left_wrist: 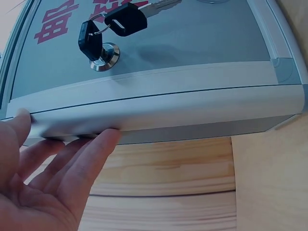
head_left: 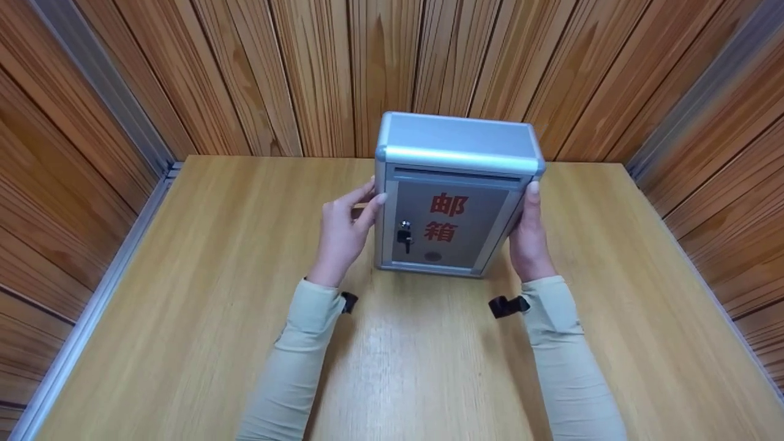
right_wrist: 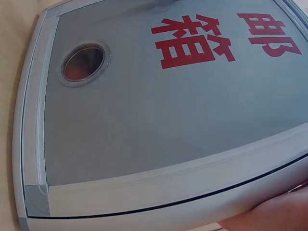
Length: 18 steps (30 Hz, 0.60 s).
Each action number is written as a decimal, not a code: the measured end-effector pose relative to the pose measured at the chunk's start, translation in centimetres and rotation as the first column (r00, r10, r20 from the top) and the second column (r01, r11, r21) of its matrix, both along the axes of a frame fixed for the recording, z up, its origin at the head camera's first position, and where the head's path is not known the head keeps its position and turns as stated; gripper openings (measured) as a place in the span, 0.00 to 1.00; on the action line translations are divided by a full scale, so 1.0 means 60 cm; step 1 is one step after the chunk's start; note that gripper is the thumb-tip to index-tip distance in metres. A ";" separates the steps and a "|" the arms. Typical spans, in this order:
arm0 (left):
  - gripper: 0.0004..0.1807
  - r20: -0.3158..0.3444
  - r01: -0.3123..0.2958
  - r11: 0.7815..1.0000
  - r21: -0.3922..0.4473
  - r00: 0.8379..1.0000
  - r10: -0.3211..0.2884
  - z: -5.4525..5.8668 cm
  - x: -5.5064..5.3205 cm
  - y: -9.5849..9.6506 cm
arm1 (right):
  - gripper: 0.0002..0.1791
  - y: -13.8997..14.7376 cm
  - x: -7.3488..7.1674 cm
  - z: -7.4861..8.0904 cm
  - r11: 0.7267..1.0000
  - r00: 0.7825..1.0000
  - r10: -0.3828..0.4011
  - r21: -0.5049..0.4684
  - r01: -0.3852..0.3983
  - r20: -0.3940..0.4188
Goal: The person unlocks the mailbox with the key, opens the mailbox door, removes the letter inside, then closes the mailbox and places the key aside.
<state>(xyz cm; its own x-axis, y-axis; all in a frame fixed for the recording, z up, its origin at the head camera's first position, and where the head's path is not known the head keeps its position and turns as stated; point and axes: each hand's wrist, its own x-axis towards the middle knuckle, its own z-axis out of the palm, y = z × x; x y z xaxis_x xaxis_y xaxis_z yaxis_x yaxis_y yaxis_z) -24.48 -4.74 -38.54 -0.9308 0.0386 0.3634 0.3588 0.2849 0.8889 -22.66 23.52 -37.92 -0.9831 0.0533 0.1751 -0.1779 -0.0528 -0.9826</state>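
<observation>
And there's the metal box (head_left: 456, 217), right between both hands! Left hand (head_left: 346, 229) pinches its edge, thumb in front, fingers round the side; right hand (head_left: 530, 242) grips opposite, its fingers hidden. Careful: smooth metal could slip and topple, and those keys (left_wrist: 126, 19) dangling just right of the left hand might snag. Red lettering (head_left: 448, 205) between the hands reads 邮箱, "mailbox"; no brand visible.

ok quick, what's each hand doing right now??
Left hand: holding the box, thumb and fingers at its left edge.
Right hand: holding the box's right edge, fingers mostly hidden.
</observation>
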 end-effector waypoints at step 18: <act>0.29 0.011 -0.038 0.999 0.023 0.999 0.038 -0.005 0.011 -0.039 | 0.39 -0.039 -0.002 0.001 1.000 1.000 0.011 0.016 -0.011 0.015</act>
